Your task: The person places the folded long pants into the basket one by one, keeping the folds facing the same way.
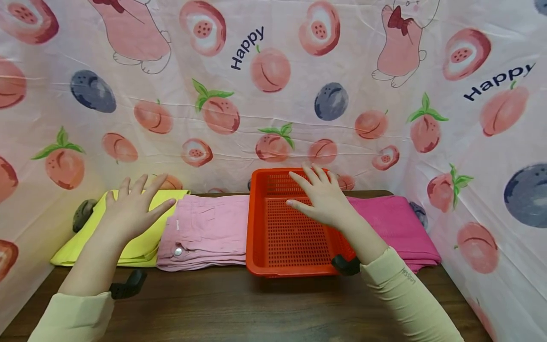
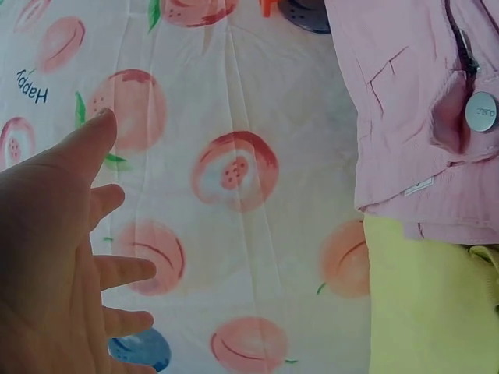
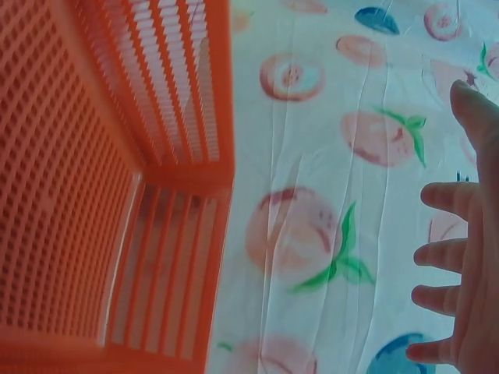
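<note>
My left hand point(image 1: 133, 211) is raised with fingers spread over the folded yellow garment point(image 1: 141, 254), holding nothing. Beside that lies a folded pair of pink pants point(image 1: 213, 228); its metal button and fly also show in the left wrist view, where the left hand point(image 2: 47, 249) is at the left edge. An orange-red plastic basket point(image 1: 295, 270) with slotted walls stands right of the pants, nothing inside it. Fingers splayed, my right hand point(image 1: 322, 194) hovers above the basket's right part. To the right of the basket lies a folded magenta garment point(image 1: 389, 228), partly hidden by the right arm.
A dark wooden table point(image 1: 239, 308) carries everything. Fruit-print cloth point(image 1: 273, 114) hangs as a wall behind and along both sides. Dark wrist-camera mounts point(image 1: 130, 284) sit under each wrist. A dark green item point(image 1: 83, 213) sits at the yellow garment's left edge.
</note>
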A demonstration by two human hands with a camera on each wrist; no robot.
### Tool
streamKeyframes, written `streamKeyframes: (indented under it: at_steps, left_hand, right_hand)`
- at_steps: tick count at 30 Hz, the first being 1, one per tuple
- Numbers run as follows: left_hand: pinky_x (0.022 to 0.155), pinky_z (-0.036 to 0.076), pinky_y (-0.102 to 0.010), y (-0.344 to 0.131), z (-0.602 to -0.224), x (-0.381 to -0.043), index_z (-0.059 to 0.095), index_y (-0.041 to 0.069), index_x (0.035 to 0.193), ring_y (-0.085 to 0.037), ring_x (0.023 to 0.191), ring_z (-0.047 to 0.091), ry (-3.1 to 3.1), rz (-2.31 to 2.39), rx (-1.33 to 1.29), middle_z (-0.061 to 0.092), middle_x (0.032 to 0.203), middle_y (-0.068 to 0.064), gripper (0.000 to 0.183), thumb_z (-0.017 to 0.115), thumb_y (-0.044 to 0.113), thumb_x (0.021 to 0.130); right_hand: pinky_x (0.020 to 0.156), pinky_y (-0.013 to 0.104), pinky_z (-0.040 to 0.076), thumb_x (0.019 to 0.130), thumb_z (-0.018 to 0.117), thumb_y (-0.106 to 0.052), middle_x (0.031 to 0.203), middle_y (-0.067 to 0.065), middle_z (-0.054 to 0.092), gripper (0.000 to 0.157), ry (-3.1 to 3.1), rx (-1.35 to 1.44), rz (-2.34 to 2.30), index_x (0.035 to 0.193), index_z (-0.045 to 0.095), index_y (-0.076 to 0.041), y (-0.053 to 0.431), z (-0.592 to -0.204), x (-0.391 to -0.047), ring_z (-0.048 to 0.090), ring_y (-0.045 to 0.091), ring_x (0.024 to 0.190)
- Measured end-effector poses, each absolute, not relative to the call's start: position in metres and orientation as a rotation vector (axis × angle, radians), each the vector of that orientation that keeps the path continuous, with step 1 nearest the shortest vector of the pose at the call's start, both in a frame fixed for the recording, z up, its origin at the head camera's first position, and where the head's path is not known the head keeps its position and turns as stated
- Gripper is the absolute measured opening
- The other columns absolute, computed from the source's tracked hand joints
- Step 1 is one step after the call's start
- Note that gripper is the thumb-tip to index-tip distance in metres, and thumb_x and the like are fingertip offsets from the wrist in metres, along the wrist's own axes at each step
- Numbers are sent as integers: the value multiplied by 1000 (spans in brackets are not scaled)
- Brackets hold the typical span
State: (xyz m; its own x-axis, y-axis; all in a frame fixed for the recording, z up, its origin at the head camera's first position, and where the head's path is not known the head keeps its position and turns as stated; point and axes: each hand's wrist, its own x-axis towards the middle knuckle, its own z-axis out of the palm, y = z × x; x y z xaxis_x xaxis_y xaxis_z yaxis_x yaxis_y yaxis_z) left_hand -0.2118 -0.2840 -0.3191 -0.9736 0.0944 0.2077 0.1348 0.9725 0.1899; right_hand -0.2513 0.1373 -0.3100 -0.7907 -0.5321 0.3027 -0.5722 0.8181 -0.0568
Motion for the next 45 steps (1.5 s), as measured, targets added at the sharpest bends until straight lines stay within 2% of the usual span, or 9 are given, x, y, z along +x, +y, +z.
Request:
streamKeyframes:
  at_steps: [6,12,22,31,40,45]
  left_hand:
    - [91,2,-79,-288,-327,-207,18,18,154,-61,131,6,-2917,-293,-165,22,145,-35,79,41,63,93]
    - [91,5,-79,-289,-335,-204,24,14,152,-61,130,7,-2922,-315,-138,22,144,-35,79,42,63,93]
    - [89,3,-80,-298,-346,-200,17,18,154,-63,128,7,-2936,-350,-114,21,144,-36,79,40,63,93]
    - [88,4,-81,-303,-355,-196,16,16,154,-65,127,7,-2960,-385,-84,20,143,-38,81,38,65,93]
    - [87,6,-81,-307,-366,-192,18,15,154,-66,125,9,-2957,-418,-67,20,142,-38,80,38,64,93]
    - [86,4,-82,-310,-374,-192,17,16,154,-66,126,4,-2960,-422,-62,15,143,-39,79,39,62,94]
  right_hand:
    - [108,59,11,91,47,-61,156,12,22,73,-2718,884,255,151,32,-22,115,-314,-245,15,34,141]
    - [108,59,13,91,45,-62,156,10,22,72,-2723,905,293,151,33,-23,98,-317,-241,15,32,141]
    - [110,57,13,91,42,-65,156,9,22,73,-2748,924,330,151,31,-25,74,-323,-232,16,30,142]
    - [110,54,15,91,43,-64,156,7,22,72,-2762,948,378,152,28,-27,46,-325,-221,17,29,142]
    - [110,52,18,92,42,-64,154,8,28,71,-2752,971,446,150,33,-26,15,-334,-210,23,29,140]
    - [110,50,19,92,42,-64,154,8,28,70,-2753,987,463,150,34,-26,-1,-338,-204,25,29,139]
